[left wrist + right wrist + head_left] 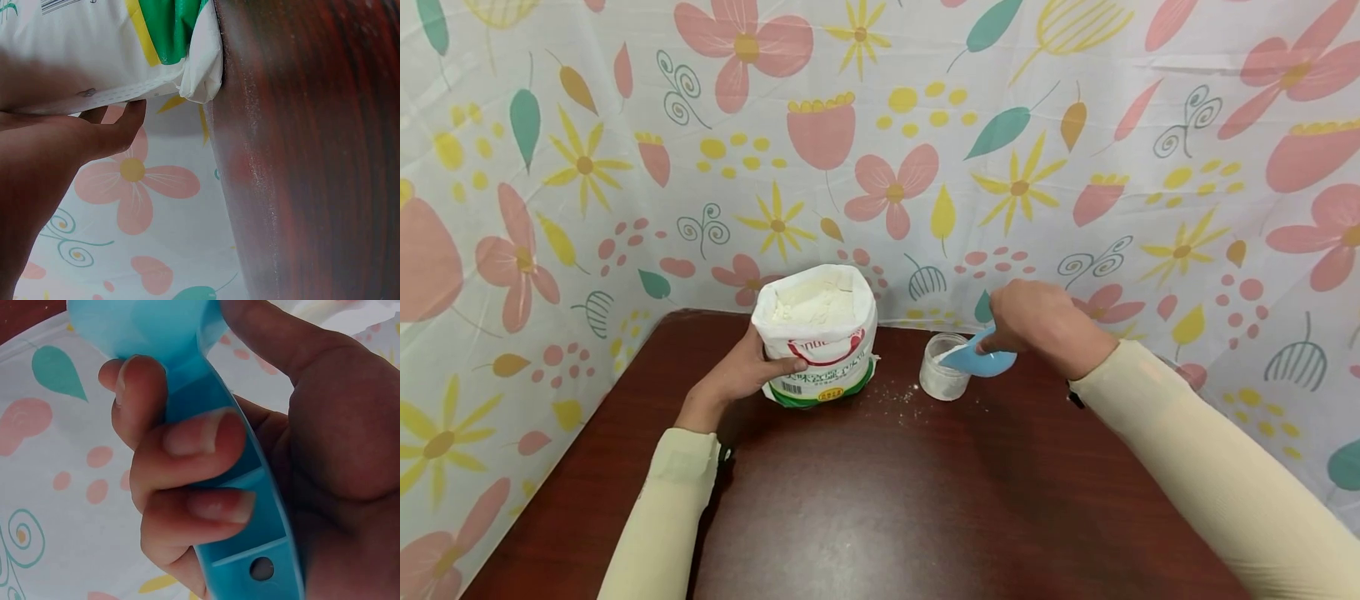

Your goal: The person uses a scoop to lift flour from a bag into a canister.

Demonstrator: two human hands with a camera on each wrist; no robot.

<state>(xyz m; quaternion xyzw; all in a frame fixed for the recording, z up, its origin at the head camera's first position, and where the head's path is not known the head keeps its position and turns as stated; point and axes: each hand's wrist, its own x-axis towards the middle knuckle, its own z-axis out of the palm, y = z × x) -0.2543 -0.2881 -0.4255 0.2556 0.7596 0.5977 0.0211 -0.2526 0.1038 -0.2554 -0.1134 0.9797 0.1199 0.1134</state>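
An opened white bag of flour [823, 362] with green and red print stands upright at the back of the table, white powder showing at its mouth. My left hand [730, 377] holds the bag's left side, thumb across the front; in the left wrist view the fingers [128, 128] reach along its side. To the bag's right is a small clear jar [942, 385] with white powder inside. My right hand [1037, 321] grips a light blue scoop [979, 362], its tip tilted down into the jar's mouth. In the right wrist view, curled fingers wrap the ribbed scoop handle [247, 569].
Spilled powder [902, 396] is scattered on the dark reddish-brown table [880, 500] between bag and jar. A flower-printed curtain [895, 125] hangs close behind the table and along its left side.
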